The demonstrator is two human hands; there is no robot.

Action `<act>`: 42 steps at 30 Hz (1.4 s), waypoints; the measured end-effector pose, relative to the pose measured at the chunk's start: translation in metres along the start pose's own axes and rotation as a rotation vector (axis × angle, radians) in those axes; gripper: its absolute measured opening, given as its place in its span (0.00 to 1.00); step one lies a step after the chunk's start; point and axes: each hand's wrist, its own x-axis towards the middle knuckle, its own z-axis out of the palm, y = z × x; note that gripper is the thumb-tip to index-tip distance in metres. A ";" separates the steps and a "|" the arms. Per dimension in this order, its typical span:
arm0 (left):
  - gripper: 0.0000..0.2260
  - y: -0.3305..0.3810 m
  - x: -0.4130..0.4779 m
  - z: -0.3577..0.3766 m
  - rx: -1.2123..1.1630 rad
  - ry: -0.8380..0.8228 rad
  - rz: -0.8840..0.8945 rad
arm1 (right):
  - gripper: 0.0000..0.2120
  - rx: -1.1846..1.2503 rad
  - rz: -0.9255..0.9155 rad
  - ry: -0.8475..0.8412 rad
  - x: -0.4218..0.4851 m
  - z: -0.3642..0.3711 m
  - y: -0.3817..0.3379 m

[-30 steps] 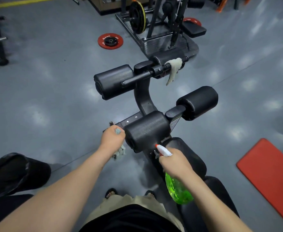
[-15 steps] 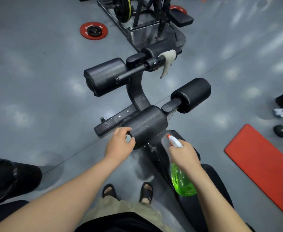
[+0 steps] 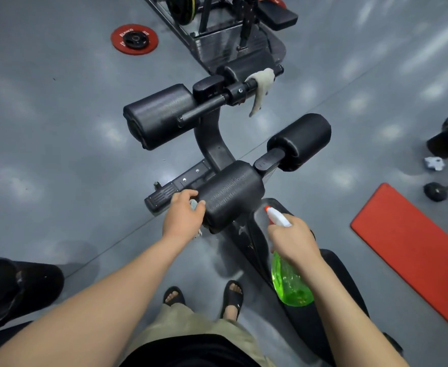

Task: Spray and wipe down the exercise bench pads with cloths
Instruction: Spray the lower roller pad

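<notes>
Since a second ago the left hand (image 3: 184,218) has come up from beside the near roller pad (image 3: 231,192) and now sits against its left end, and the view has tipped down to show sandalled feet. The fingers curl around a bunched pale cloth (image 3: 193,205), holding it to the pad. The right hand (image 3: 294,239) wraps the neck of a green spray bottle (image 3: 291,287), nozzle aimed forward over the seat pad (image 3: 310,335); whether a finger is on the trigger cannot be told. A second cloth (image 3: 260,86) hangs from the far bar. The job looks part done: this roller is being wiped, while the far-left roller pad (image 3: 159,115) and right roller pad (image 3: 302,139) show no sign either way and likely remain.
</notes>
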 end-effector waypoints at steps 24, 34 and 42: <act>0.23 -0.013 0.005 0.004 0.041 -0.079 -0.061 | 0.05 0.047 -0.070 0.080 -0.003 -0.001 0.012; 0.21 -0.016 -0.018 0.004 0.153 -0.057 0.092 | 0.07 0.013 -0.029 0.053 0.003 -0.002 0.005; 0.23 -0.012 0.013 -0.006 0.146 -0.146 -0.015 | 0.08 -0.043 -0.044 0.000 0.006 0.020 -0.005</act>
